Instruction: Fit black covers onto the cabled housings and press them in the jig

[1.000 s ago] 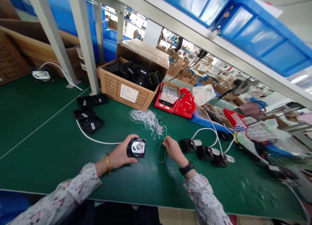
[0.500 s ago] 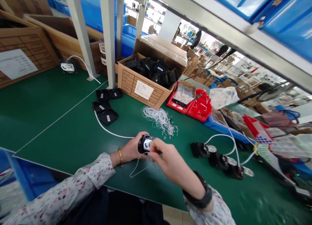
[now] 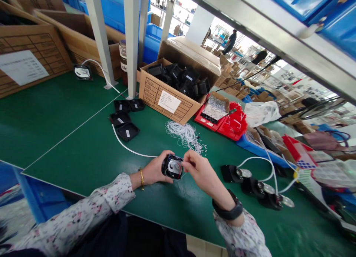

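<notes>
At the far left, a black housing with a pale inner face (image 3: 82, 72) sits by the cardboard cartons (image 3: 59, 51), a white cable (image 3: 96, 61) arching from it. Next along the green worktop (image 3: 75, 160), four black square shells (image 3: 128, 132) lie in two pairs, apart from the housing in hand. A white cord (image 3: 133, 151) runs from beside them to the left hand.

The left hand (image 3: 154, 171) grips a black square housing (image 3: 172, 166) above the near-middle of the worktop, thumb at the near edge and fingers at the far edge. Its inner plate is uncovered, so this unit is judged unclosed.

Beyond the hands, the open carton (image 3: 150, 92) is filled with black shells; on its near side lie a tangle of pale loops (image 3: 180, 131) and scattered small pieces (image 3: 200, 149), too small to identify.

The right hand (image 3: 198, 170) has thumb and forefinger pressed together at the housing's right edge, seemingly pinching a thin pale strand (image 3: 184, 176). Part of the strand shows outside the rim, so it appears only partly seated, if at all; blur hides the rest.

Farther right, three black units (image 3: 251, 185) carry white cables, but their clear lens-like parts (image 3: 268, 188) protrude sideways, suggesting they too are unfinished.
</notes>
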### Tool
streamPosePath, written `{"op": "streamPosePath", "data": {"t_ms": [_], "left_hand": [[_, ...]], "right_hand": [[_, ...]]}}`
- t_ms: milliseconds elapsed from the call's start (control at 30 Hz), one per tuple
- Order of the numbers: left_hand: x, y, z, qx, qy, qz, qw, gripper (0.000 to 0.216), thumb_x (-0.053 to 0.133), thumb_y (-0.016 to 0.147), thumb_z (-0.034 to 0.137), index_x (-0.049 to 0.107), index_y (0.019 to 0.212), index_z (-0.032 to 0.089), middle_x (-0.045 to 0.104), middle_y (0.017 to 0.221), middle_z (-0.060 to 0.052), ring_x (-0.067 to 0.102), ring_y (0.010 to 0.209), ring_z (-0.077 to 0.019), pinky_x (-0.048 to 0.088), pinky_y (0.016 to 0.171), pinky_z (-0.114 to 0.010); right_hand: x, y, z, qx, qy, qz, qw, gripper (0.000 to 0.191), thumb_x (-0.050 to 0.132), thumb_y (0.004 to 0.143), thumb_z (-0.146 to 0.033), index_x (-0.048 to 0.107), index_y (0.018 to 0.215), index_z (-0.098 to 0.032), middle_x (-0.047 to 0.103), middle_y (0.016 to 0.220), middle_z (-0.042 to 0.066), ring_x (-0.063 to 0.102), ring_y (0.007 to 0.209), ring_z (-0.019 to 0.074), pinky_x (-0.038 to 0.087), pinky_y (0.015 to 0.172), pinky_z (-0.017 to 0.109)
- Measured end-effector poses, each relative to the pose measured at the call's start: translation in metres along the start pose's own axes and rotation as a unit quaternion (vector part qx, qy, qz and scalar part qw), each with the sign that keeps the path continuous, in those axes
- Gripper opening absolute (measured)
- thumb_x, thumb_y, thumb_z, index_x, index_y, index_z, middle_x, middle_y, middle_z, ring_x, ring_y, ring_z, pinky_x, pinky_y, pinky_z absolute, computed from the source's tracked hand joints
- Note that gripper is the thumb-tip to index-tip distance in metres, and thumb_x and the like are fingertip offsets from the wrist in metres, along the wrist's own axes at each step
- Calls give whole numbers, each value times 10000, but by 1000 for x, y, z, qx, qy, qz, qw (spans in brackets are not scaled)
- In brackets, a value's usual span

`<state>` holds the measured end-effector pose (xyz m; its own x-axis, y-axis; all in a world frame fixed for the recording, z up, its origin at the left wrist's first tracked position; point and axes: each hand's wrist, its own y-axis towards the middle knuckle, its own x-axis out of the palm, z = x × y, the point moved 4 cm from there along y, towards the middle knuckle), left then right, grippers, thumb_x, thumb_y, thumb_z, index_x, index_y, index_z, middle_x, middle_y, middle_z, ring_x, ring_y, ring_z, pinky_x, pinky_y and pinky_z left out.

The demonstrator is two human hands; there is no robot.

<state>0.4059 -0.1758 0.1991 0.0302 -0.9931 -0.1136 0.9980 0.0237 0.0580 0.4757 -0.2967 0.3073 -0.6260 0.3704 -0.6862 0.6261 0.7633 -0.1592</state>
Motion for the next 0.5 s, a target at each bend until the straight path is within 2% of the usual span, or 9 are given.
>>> {"op": "streamPosePath", "data": {"t_ms": [167,267,367,500], "left_hand": [[0,-1,-1,2,1,-1,1000,852,826,481,298,370,1194,196,555,1089,-53,568,968,-231,459,833,-335],[-1,-4,3,-6,23,1,1000,892,815,499,289,354,1256,192,529,1186,-86,529,1067,-259,418,919,-374],[-1,-8,8,-8,51,12,999,950,796,532,264,300,1339,197,440,1319,-112,419,1213,-274,317,1030,-397],[1,-13,7,-15,47,20,999,1005,769,585,256,185,1401,217,388,1382,-104,348,1280,-256,246,1080,-401]], "right_hand": [[1,8,17,-3,-31,40,999,96,490,785,-167,466,700,-205,537,634,-35,484,590,128,341,554,235],[8,19,31,-24,-59,76,995,69,512,760,-166,496,701,-197,546,716,-5,497,676,149,362,603,253],[15,28,43,-17,-45,72,996,69,527,751,-148,518,698,-191,571,729,0,518,690,150,384,628,259],[20,34,44,-2,-28,47,999,78,562,737,-130,552,681,-185,604,702,-13,545,671,140,404,634,255]]}}
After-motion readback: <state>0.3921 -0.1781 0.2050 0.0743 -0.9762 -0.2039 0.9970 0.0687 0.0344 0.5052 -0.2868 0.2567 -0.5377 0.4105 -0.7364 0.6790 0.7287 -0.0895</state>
